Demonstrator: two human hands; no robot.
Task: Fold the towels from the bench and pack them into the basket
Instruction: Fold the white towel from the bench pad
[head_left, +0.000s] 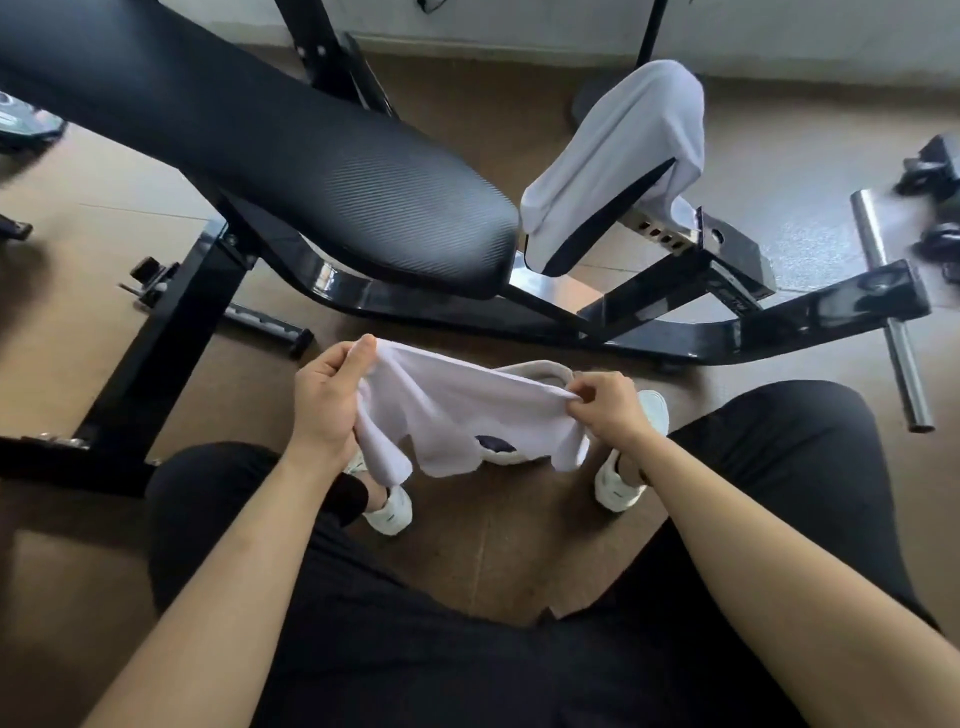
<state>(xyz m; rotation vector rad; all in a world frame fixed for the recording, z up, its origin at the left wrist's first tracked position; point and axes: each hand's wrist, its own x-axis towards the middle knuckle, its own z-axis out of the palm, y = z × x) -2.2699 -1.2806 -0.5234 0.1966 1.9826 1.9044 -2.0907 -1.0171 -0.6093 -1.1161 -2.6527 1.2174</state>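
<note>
left hand (327, 400) grips the white towel (457, 410) by its left end | right hand (608, 410) pinches its right end | towel hangs stretched between them, off the near edge of the desk (311, 171) | second towel (623, 156) draped over the desk's right end

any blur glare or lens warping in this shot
Head view: wide-angle warping bows the bench frame; glare streaks its glossy paint; gear at the right edge is blurred; the towel, left hand and right hand are sharp.
</note>
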